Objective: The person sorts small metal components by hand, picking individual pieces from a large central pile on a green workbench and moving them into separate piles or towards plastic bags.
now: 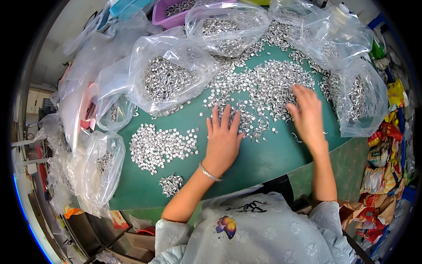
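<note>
A large spread of small silvery metal pieces (268, 88) covers the middle of the green tabletop, some curved like crescents, others flower-shaped. My left hand (223, 143) lies palm down at the left front of this spread, fingers apart, fingertips touching loose pieces. At the right side, my right hand (307, 116) reaches over the pile with thumb and fingers apart; it is slightly blurred, and the tips of some fingers are hard to make out. Left of my left hand lies a separate group of flower-shaped pieces (154, 147), with a small heap of curved pieces (171, 185) nearer me.
Clear plastic bags of metal pieces ring the table, including a big one (169, 79) at left, one (226, 28) at the back and one (358, 97) at right. A purple basin (162, 13) stands at the far edge. Colourful packages (380, 176) are piled beyond the right edge.
</note>
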Demonstrator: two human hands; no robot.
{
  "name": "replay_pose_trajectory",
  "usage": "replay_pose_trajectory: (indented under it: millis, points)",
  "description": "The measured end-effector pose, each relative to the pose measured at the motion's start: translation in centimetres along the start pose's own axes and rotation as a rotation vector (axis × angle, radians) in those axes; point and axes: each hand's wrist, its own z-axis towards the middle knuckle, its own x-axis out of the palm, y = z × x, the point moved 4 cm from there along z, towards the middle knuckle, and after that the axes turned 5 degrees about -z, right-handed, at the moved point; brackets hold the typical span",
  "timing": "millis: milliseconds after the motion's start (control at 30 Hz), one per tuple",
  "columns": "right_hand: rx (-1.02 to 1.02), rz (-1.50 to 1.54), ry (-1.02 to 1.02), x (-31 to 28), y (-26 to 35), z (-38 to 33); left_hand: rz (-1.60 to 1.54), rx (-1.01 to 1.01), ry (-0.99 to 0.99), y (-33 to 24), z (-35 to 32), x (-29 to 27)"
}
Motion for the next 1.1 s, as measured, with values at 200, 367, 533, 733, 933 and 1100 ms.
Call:
replay_pose_trajectory:
  millis: [200, 367, 533, 733, 933, 1100]
  points:
    - [-0.134, 0.082, 0.242, 3.6, 6.7, -3.6, -0.006, 0.05, 0.071, -0.4, -2.2, -0.1]
    - [-0.313, 0.221, 0.416, 2.8, 8.2, -5.7, -0.004, 0.1, 0.147, -0.8, -4.6, -1.0]
    - [-0.244, 0.426, 0.084, 0.8, 4.4, -6.0, -0.175, 0.172, 0.202, -1.4, -6.0, -1.9]
    - [-0.017, 0.376, -0.063, 0.1, 4.5, -3.5, -0.185, 0.115, 0.017, -1.1, -5.6, -2.2]
    - [-0.142, 0.178, -0.029, 1.1, 4.6, -4.3, -0.081, 0.055, 0.104, -0.6, -7.2, -2.3]
    - [-0.112, 0.262, 0.01, 0.5, 6.0, -5.0, -0.241, -0.021, -0.117, -0.6, -7.3, -2.5]
